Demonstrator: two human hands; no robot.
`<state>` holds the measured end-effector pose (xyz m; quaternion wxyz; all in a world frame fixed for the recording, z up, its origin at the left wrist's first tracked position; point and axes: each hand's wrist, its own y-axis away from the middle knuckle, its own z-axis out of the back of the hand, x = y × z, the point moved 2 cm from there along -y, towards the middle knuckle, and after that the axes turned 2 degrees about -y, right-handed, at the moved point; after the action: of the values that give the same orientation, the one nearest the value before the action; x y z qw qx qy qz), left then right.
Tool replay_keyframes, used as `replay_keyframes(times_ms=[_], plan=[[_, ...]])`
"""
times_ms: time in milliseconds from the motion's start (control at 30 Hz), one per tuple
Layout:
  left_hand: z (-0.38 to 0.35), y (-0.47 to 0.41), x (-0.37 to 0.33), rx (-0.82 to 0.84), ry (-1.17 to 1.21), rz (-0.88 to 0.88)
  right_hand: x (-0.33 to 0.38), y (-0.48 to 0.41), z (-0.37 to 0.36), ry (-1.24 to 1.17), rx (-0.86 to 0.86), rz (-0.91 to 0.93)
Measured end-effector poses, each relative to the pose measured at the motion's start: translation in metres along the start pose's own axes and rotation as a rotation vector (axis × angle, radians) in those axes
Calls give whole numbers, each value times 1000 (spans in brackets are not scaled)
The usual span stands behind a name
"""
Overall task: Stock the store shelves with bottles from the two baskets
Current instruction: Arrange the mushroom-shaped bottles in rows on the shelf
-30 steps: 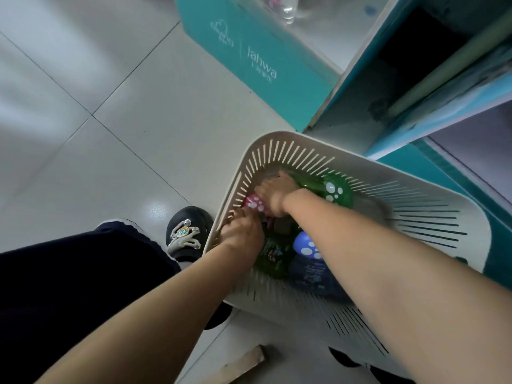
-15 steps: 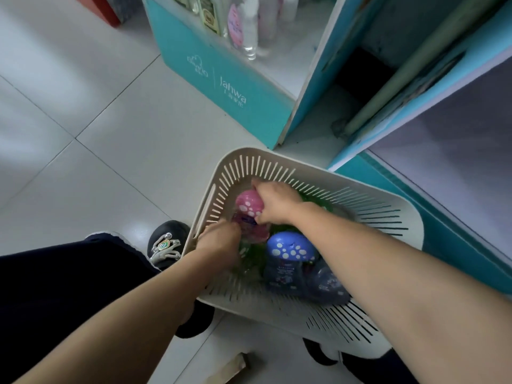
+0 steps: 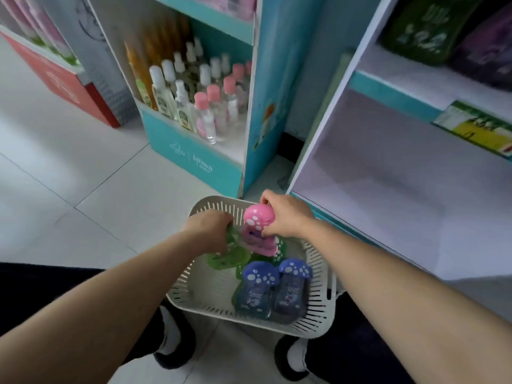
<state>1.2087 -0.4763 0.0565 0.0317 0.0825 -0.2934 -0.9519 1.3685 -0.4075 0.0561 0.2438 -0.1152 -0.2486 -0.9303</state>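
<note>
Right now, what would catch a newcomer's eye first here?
The pink bottle, with its spotted cap, is gripped by the right hand over the far edge of the white basket. The left hand grips a green bottle inside it, and two blue bottles lie at its near side.

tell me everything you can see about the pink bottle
The pink bottle has a rounded mushroom-shaped cap, glossy pink plastic with white dots, and a flatter translucent pink body with a blurred label. The right hand grips its cap, holding it roughly upright over the white slotted basket. Its lower body overlaps the green bottle that the left hand grips; whether they touch cannot be told.
</note>
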Motion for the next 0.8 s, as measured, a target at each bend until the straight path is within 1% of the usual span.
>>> replay_keyframes(times_ms=[300,433,600,800], plan=[[102,53,-65,-142,129,-187,-21,89,102,-32,-213,-82],[145,77,-91,-248,111,-245,-28,130,143,-58,-307,-113],[191,107,-121,-388,111,-289,-32,179,188,-14,-432,-134],[235,135,-156,-461,194,-400,-46,226,234,-56,-551,-157]])
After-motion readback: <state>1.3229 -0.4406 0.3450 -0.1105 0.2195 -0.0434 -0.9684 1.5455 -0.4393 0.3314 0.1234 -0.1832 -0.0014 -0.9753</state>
